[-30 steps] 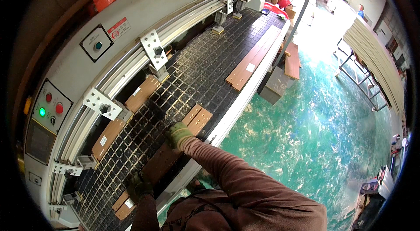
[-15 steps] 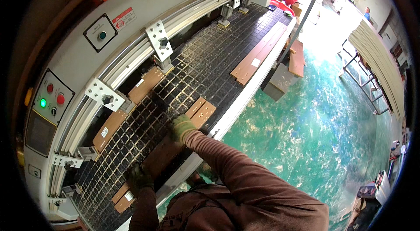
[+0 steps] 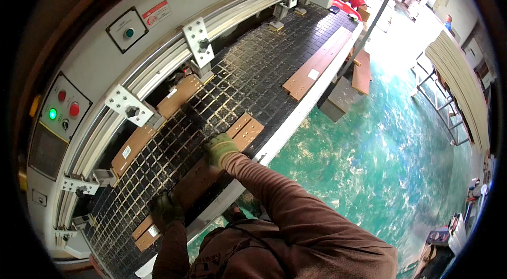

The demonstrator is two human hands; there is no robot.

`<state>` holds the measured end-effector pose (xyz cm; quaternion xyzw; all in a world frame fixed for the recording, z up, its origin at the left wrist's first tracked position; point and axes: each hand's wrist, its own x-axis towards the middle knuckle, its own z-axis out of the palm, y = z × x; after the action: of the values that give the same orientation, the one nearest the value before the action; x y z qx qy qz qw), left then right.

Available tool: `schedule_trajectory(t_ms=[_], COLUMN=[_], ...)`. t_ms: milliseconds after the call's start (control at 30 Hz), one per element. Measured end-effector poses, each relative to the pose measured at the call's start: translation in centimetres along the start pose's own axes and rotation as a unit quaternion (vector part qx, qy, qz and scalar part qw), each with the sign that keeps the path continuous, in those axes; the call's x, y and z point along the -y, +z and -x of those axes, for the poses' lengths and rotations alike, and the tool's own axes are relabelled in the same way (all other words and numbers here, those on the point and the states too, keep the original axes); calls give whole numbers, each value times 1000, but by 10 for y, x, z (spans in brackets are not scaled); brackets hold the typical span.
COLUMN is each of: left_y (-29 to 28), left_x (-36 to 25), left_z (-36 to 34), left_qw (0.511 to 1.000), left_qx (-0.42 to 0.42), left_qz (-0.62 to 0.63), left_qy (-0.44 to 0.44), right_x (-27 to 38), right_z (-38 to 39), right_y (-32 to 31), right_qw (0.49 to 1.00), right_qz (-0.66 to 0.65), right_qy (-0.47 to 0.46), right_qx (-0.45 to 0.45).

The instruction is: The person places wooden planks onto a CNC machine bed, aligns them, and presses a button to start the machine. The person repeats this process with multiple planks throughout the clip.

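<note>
Two long brown drilled boards [image 3: 196,183] lie side by side along the near edge of a black gridded bed. My right hand [image 3: 222,151], in a green-yellow glove, wraps over the boards near their right end, its fingers curled toward the far side. Near the left end, my left hand [image 3: 168,209] grips them in a shadowed glove, its fingers partly hidden. Small holes and a white label show at the ends of the boards. Two other brown boards, one on the left [image 3: 132,153] and one further right [image 3: 178,98], sit against the clamps at the back.
A metal rail carries clamp brackets [image 3: 198,42] along the machine behind the bed. Another pair of brown boards [image 3: 319,65] lies at the bed's right front edge. Control buttons [image 3: 63,110] are at far left. A slanted metal pole [image 3: 376,20] and stacked panels [image 3: 459,83] stand right.
The whole view has shifted and turned slightly. Both hands stay at the same places on the boards, with no clear movement of the boards on the bed.
</note>
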<state>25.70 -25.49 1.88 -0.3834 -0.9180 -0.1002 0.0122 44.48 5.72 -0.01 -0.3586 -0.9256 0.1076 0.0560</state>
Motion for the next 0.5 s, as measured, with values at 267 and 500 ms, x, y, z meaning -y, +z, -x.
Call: schedule_trajectory(t_ms=[267,500], left_y=[-27,4], left_x=[-27,-1], left_z=[-20,-2], left_qw=[993,997], left_qx=[120,40], left_qz=[9,53], left_qy=[17,-48], right_x=[-12,4], right_z=[14,22], right_y=[-42,-54], right_qw=[999,997], right_qz=[24,-6], right_qy=[1,-37], right_qx=[21,-69])
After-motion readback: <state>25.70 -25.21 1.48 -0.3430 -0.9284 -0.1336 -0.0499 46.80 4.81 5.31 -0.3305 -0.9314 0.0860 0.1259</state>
